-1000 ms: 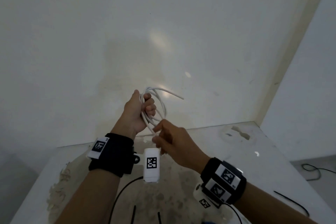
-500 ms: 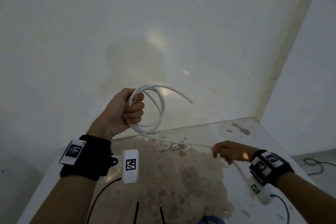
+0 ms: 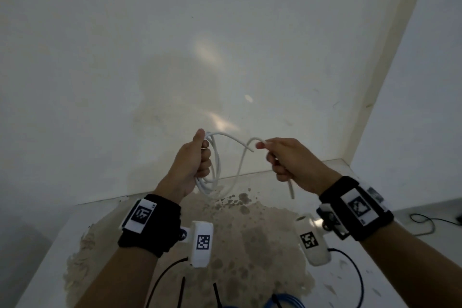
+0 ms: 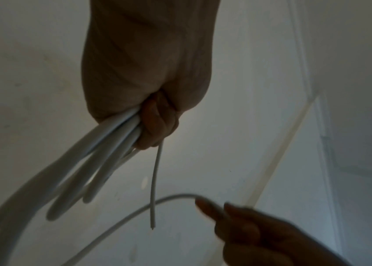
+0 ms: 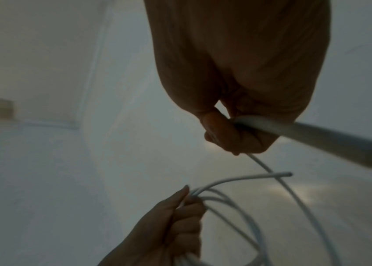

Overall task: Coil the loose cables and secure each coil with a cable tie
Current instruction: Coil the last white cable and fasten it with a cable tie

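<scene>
Head view: white cable mostly coiled, loops clenched in left hand above tabletop, last tail fisted in right hand, one more loop to lay, no tie on yet, blue cable untouched.

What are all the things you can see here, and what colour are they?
White cable: one, white, partly coiled, held up between both hands above the table.
Blue cable: one, blue, on the table at the bottom edge.
Black strips: two, black, thin, lying on the table near the bottom edge; possibly cable ties.
Dark cable: one, dark, on the floor at far right.
Table: one, white with a brown stained patch.
Wall: white, behind the table.
Left hand: grips the coil's loops.
Right hand: holds the cable near its free end.
</scene>
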`<state>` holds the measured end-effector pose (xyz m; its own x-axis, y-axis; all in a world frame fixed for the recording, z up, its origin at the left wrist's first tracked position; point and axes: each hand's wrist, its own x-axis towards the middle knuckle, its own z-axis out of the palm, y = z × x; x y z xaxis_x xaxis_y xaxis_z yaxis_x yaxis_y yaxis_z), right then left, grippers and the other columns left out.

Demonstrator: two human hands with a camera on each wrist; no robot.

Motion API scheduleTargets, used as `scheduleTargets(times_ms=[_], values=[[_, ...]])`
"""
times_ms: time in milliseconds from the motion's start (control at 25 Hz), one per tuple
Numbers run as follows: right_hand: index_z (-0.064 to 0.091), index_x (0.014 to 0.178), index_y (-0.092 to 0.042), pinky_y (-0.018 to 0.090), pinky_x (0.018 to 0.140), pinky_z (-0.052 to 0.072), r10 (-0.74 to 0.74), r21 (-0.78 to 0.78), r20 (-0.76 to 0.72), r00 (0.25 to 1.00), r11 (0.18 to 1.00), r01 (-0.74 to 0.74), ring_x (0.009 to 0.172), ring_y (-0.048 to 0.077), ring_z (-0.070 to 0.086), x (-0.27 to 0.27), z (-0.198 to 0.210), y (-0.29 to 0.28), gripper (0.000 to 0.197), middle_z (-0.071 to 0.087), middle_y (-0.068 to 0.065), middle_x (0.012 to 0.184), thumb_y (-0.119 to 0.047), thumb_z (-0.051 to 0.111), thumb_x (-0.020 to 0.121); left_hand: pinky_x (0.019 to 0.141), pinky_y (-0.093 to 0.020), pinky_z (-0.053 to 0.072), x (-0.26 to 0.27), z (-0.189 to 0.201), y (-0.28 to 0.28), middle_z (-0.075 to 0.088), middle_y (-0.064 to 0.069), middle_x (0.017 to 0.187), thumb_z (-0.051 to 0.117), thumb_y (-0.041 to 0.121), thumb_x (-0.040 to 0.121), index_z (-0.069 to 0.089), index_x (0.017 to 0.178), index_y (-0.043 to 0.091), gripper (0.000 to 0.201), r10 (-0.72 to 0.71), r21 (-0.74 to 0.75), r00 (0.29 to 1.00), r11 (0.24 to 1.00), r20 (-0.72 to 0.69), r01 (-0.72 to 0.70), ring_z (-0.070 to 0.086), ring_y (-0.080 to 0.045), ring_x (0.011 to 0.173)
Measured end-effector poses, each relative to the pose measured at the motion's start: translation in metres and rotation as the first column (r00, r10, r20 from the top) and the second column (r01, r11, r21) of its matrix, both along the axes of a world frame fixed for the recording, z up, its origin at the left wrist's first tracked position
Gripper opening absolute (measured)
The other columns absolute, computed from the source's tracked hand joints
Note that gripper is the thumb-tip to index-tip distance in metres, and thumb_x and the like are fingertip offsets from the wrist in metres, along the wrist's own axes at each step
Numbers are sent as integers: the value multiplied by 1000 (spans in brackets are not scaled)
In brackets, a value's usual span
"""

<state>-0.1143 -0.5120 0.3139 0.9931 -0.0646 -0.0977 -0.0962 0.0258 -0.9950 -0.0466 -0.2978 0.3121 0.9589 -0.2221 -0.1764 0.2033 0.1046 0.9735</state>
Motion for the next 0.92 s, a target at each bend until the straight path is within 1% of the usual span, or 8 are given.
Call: scheduleTargets(times_ms=[240, 320, 400, 480, 640, 720, 800, 920], values=[[65, 113, -10, 25, 40, 40, 141, -191, 113, 984, 974, -118, 42, 15, 44, -15, 14, 47, 22, 59, 2, 64, -16, 46, 103, 37, -20, 12, -3, -4, -9, 18, 7, 49, 37, 45, 103, 39, 69, 20, 42, 63, -61, 996, 996, -57, -66, 12, -9, 39], [65, 113, -11, 26, 40, 40, 127, -232, 134, 983, 968, -93, 42, 15, 46, -13, 9, 46, 22, 60, 4, 65, -16, 45, 103, 36, -20, 12, -2, -3, -4, 17, 7, 50, 38, 45, 102, 38, 69, 20, 42, 40, -96, 996, 994, -83, -48, 12, -8, 38], [65, 110, -10, 27, 41, 40, 22, -204, 127, 992, 979, 5, 44, 16, 46, -7, 5, 35, 23, 58, 5, 67, -17, 44, 104, 37, -20, 11, -3, -1, 4, 16, 7, 51, 39, 45, 102, 36, 69, 21, 41, -71, -67, 995, 995, -67, 67, 11, -8, 38], [66, 108, -8, 27, 41, 40, -68, -148, 85, 994, 986, 80, 46, 16, 46, -2, 2, 20, 25, 57, 7, 69, -18, 44, 104, 39, -22, 11, -6, 1, 11, 16, 7, 52, 37, 44, 102, 34, 66, 21, 43, -224, 54, 974, 973, -21, 225, 10, -10, 41], [67, 106, -7, 26, 46, 46, -67, -122, 95, 993, 989, 78, 52, 15, 53, -2, 1, 10, 26, 59, 7, 69, -23, 47, 103, 40, -22, 13, -15, 1, 8, 18, 7, 51, 33, 44, 103, 31, 63, 22, 45, -404, 212, 915, 895, 18, 392, 8, -11, 43], [66, 101, -5, 29, 55, 47, -80, -202, 148, 986, 973, 109, 62, 14, 54, -2, 2, 18, 26, 57, 4, 73, -27, 52, 101, 42, -23, 13, -19, 1, 1, 18, 6, 52, 33, 45, 103, 29, 65, 22, 45, -452, 303, 891, 855, 34, 422, 9, -11, 43], [60, 91, -1, 25, 64, 40, -136, -332, 207, 969, 922, 200, 67, 10, 45, -1, 0, 22, 29, 49, 1, 76, -29, 53, 99, 44, -25, 14, -22, 2, -5, 19, 5, 52, 33, 45, 103, 28, 65, 22, 45, -534, 395, 845, 781, 20, 484, 10, -12, 44], [49, 80, -13, 26, 67, 35, -50, -339, 233, 971, 932, 129, 64, 4, 41, -5, -7, 22, 28, 45, -5, 74, -30, 47, 101, 45, -27, 12, -26, 10, -8, 17, 4, 52, 34, 44, 103, 28, 62, 22, 47, -600, 397, 800, 731, -12, 555, 8, -14, 45]])
